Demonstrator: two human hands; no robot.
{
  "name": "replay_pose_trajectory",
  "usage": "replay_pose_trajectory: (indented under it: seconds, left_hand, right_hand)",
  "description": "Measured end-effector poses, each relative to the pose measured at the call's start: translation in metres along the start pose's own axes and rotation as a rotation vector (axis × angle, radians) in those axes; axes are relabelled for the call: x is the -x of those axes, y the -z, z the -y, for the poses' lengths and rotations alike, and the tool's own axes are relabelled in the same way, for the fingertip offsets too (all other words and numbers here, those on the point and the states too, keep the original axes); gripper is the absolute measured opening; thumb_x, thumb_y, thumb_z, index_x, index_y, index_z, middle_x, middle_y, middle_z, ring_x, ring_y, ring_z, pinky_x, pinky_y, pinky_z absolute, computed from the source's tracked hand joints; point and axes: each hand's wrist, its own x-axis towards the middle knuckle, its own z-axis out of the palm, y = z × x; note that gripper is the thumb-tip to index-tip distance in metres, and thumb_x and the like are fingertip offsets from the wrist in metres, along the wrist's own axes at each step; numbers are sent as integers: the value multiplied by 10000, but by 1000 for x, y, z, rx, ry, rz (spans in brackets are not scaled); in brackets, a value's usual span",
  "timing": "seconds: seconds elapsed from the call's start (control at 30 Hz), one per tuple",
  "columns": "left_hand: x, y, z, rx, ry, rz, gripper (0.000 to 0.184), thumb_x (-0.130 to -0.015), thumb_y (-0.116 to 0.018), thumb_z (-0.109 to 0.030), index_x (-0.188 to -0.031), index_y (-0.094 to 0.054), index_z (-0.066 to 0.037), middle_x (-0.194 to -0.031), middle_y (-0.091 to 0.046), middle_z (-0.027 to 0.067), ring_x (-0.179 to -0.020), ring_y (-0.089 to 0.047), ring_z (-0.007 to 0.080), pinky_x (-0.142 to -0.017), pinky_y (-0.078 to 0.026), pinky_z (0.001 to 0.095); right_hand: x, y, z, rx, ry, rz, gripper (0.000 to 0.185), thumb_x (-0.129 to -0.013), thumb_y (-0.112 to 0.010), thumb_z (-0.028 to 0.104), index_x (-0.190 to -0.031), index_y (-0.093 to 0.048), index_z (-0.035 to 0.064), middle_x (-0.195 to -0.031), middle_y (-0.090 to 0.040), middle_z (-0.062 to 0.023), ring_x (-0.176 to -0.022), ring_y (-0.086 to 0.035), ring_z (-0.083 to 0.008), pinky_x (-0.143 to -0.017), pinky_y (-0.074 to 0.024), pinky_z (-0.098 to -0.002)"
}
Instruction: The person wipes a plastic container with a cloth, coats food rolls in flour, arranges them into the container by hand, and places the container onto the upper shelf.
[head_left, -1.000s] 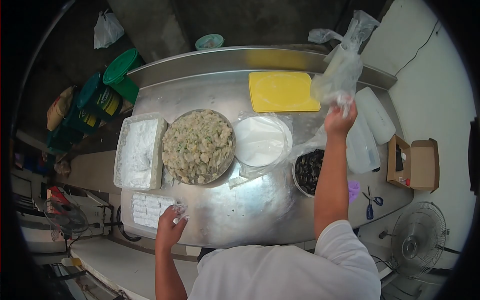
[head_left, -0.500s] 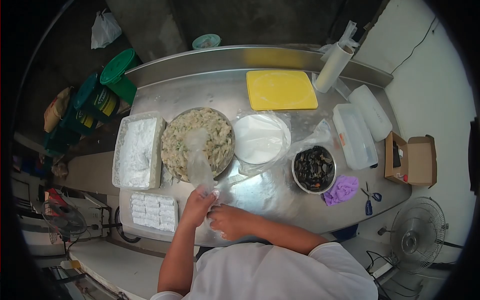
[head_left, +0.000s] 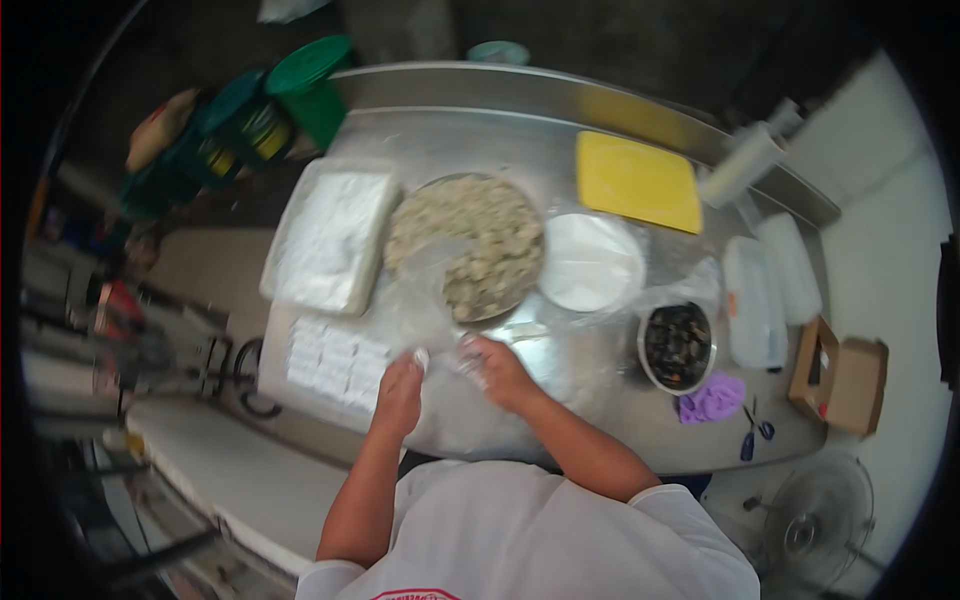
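A clear plastic bag [head_left: 425, 295] hangs between my hands, over the near edge of a round bowl of pale chopped mixture [head_left: 490, 235]. My left hand [head_left: 401, 388] is closed on one side of the bag. Opposite it, my right hand [head_left: 497, 372] pinches the other side. Left of my left hand lies a tray of white-coated pieces in rows [head_left: 325, 365]. Behind that stands a tub of white powder [head_left: 335, 240]. A round white-lined container [head_left: 592, 262] is right of the bowl.
A yellow lid [head_left: 640, 182] and a plastic roll [head_left: 742, 165] are at the back. To the right are a bowl of dark pieces [head_left: 678, 347], purple cloth [head_left: 712, 398], scissors [head_left: 755, 433], clear containers [head_left: 755, 300], an open carton [head_left: 855, 385] and a fan [head_left: 805, 530].
My right hand has come from the plastic roll to beside my left hand, bringing a bag. Since half a second ago the hands have moved apart and the bag has spread. The view has tilted.
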Motion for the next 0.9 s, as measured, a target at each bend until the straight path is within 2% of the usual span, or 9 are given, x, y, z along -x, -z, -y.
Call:
replay_pose_trajectory:
  seconds: [0.1,0.2,0.33,0.43,0.57,0.63,0.7,0.77,0.9]
  left_hand:
    - [9,30,21,702,101,-62,443,-996,-455,-217,-1376,-486,9,-1239,-614,109,-1127,-581,220,-991,-435,373]
    - [33,52,-14,936,105,-185,503,-982,-468,-184,-1461,-367,-70,-1331,-549,98,-1115,-576,205,-944,-462,390]
    - [35,96,24,773,43,-223,590,-972,-484,-160,-1513,-251,-124,-1359,-505,80,-1134,-564,199,-927,-480,392]
    - [31,133,38,733,-39,-281,600,-962,-559,-246,-1476,-311,-63,-1236,-543,38,-999,-581,106,-751,-485,221]
    - [19,188,42,809,-36,-325,555,-924,-605,-105,-1415,-365,-7,-1218,-545,77,-1017,-580,124,-805,-485,264]
    - [12,210,50,980,-43,-339,517,-911,-611,-31,-1380,-397,19,-1256,-537,111,-1058,-579,152,-889,-507,310]
    - [2,219,70,723,35,-161,495,-894,-612,7,-1359,-442,15,-1224,-560,104,-1018,-596,153,-888,-514,315]
    - [0,213,71,749,40,-121,478,-891,-597,25,-1346,-453,13,-1208,-569,103,-1019,-596,157,-890,-513,316]
    - [-11,201,71,872,-23,-192,453,-872,-562,79,-1309,-469,8,-1179,-580,104,-1020,-599,169,-895,-514,316]
  right_hand:
    - [-13,-11,-22,-32,-28,-121,162,-945,-539,-19,-1084,-613,20,-989,-636,-23,-907,-567,-103,-843,-474,-273]
    - [-29,-44,14,63,-145,117,136,-966,-596,84,-1084,-636,30,-935,-641,25,-852,-566,-73,-765,-471,-242]
    - [-59,-89,-19,395,-201,250,149,-939,-631,86,-1078,-633,31,-894,-653,-1,-811,-558,-99,-752,-464,-266]
    - [-80,-130,-12,588,-288,241,198,-908,-669,108,-1071,-614,9,-893,-668,-91,-817,-592,-188,-770,-476,-320]
    - [-90,-165,-22,719,-159,104,269,-868,-720,145,-1062,-599,2,-899,-655,-193,-841,-623,-299,-777,-487,-373]
    - [-98,-167,-21,802,-193,200,284,-871,-718,142,-1086,-599,0,-927,-661,-179,-865,-627,-278,-786,-488,-369]
    - [-103,-172,-26,882,-240,297,299,-873,-716,139,-1110,-599,-1,-955,-667,-164,-890,-632,-257,-794,-489,-364]
    - [-109,-174,-37,669,-126,274,367,-871,-727,147,-1182,-593,5,-1018,-671,-122,-929,-617,-208,-808,-492,-345]
    - [-142,-200,-24,451,-428,192,371,-865,-748,139,-1182,-595,22,-1069,-643,-34,-957,-561,-132,-821,-465,-282]
